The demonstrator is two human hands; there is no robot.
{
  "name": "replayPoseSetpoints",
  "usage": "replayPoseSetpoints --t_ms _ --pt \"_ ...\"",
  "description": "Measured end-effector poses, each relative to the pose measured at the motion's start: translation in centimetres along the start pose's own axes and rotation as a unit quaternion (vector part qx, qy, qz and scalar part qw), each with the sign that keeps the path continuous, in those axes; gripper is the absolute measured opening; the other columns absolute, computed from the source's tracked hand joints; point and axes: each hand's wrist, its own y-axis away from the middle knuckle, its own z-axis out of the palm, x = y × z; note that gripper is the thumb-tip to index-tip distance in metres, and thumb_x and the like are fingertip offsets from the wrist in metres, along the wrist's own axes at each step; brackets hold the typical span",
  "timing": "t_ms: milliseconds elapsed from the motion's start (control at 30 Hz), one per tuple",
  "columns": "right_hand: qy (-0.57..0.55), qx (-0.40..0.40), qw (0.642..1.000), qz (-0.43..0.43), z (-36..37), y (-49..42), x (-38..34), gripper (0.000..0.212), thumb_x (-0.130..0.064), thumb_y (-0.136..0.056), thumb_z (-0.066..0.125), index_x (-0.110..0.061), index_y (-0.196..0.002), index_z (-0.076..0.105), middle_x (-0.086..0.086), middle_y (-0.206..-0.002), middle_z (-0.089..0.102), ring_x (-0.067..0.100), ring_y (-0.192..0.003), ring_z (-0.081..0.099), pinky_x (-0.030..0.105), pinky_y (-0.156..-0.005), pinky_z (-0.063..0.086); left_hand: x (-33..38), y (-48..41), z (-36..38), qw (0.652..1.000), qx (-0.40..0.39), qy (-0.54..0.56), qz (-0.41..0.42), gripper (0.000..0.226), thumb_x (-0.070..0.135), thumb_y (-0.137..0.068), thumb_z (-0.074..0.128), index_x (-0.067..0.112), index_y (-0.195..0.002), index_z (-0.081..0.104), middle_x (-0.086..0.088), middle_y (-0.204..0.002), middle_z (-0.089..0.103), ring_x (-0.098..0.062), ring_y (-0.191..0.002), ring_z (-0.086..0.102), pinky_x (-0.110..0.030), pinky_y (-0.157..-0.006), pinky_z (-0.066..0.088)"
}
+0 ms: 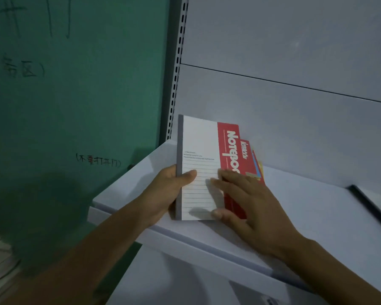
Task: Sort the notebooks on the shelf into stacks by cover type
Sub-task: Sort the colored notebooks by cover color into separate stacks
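Observation:
A white and red notebook (204, 148) with a grey spine and the word "Notebook" stands tilted up at the left end of the white shelf (306, 208). My left hand (169, 192) grips its spine edge, thumb across the lined cover. My right hand (246, 199) rests on its lower right part, fingers straight and thumb at the bottom edge. Behind it lean a second red notebook (246, 155) and thin blue and yellow covers (258, 167), mostly hidden.
A dark-edged flat item (374, 205) lies at the shelf's right edge. A green wall (75, 95) with handwritten characters stands to the left, beside the slotted shelf upright (176, 73). A lower shelf (185, 278) shows beneath.

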Motion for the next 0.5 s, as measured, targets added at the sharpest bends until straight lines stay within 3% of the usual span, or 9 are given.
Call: replayPoseSetpoints --t_ms 100,233,300,367,400,500 --pt "-0.134 0.103 0.984 0.055 -1.1 -2.6 0.4 0.050 -0.059 -0.094 0.029 -0.027 -0.120 0.057 -0.019 -0.116 0.055 0.004 -0.102 0.056 0.032 -0.087 0.049 -0.1 0.1 -0.3 0.996 0.052 0.069 0.035 0.026 0.022 -0.098 0.049 0.028 -0.121 0.059 0.006 -0.114 0.069 -0.017 -0.108 0.063 -0.034 -0.089 0.051" --pt "-0.204 0.161 0.954 0.153 -0.9 -7.1 2.2 0.040 -0.045 -0.099 0.033 -0.020 -0.124 0.053 -0.005 -0.118 0.063 0.016 -0.104 0.062 0.030 -0.086 0.049 -0.3 -0.1 -0.9 0.986 0.114 0.122 0.023 0.024 0.024 -0.098 0.050 0.030 -0.119 0.058 0.003 -0.113 0.068 -0.022 -0.106 0.061 -0.040 -0.087 0.051" --pt "-0.164 0.064 0.965 0.192 -0.2 -8.3 3.5 0.048 -0.046 -0.099 0.033 -0.018 -0.137 0.044 0.001 -0.137 0.052 0.022 -0.123 0.052 0.037 -0.099 0.042 -0.2 0.0 -1.2 0.983 0.120 0.141 0.009 0.024 0.025 -0.098 0.050 0.030 -0.120 0.058 0.000 -0.115 0.066 -0.025 -0.107 0.060 -0.042 -0.088 0.050" --pt "-0.063 -0.106 0.979 0.165 0.5 -8.0 4.0 0.059 -0.055 -0.096 0.032 -0.025 -0.146 0.033 -0.002 -0.151 0.036 0.022 -0.138 0.035 0.039 -0.108 0.032 -0.1 0.1 -1.3 0.980 0.117 0.163 0.004 0.025 0.024 -0.098 0.049 0.030 -0.122 0.057 -0.001 -0.117 0.065 -0.026 -0.107 0.058 -0.040 -0.085 0.050" --pt "-0.001 -0.154 0.978 0.142 0.6 -7.5 3.9 0.066 -0.062 -0.092 0.032 -0.028 -0.148 0.026 -0.004 -0.154 0.029 0.020 -0.140 0.030 0.039 -0.109 0.029 -0.1 0.2 -1.4 0.978 0.116 0.171 0.005 0.025 0.024 -0.098 0.048 0.031 -0.121 0.056 -0.001 -0.117 0.064 -0.025 -0.107 0.058 -0.038 -0.082 0.050" --pt "0.079 -0.141 0.980 0.117 -0.3 -5.9 3.2 0.069 -0.063 -0.090 0.032 -0.028 -0.149 0.023 -0.007 -0.153 0.031 0.018 -0.136 0.035 0.036 -0.105 0.037 0.1 0.3 -1.6 0.975 0.111 0.191 0.006 0.019 0.025 -0.098 0.048 0.032 -0.114 0.056 -0.002 -0.117 0.061 -0.025 -0.106 0.055 -0.036 -0.076 0.049"
